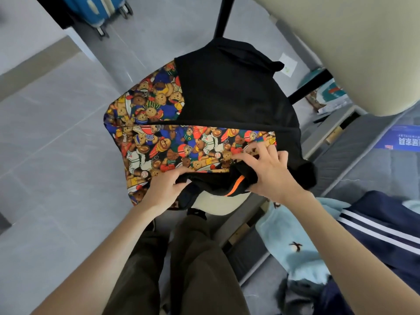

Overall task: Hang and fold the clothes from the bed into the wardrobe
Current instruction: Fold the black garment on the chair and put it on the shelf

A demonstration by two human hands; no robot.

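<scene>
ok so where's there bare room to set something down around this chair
The tiled floor left of the chair, out to the blue suitcase, is bare. So is the grey mattress between the blue leaflet and the light blue garment. Crowded: the bear-print garment covers nearly all the chair seat, and the navy striped jacket fills the near bed corner.

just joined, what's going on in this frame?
A person is folding a black garment with teddy-bear print panels on a cream chair seat. The left hand grips the garment's near black edge. The right hand pinches the fabric at the right end of the printed panel. A navy jacket with white stripes and a light blue cloth lie on the bed to the right. No wardrobe is in view.
</scene>
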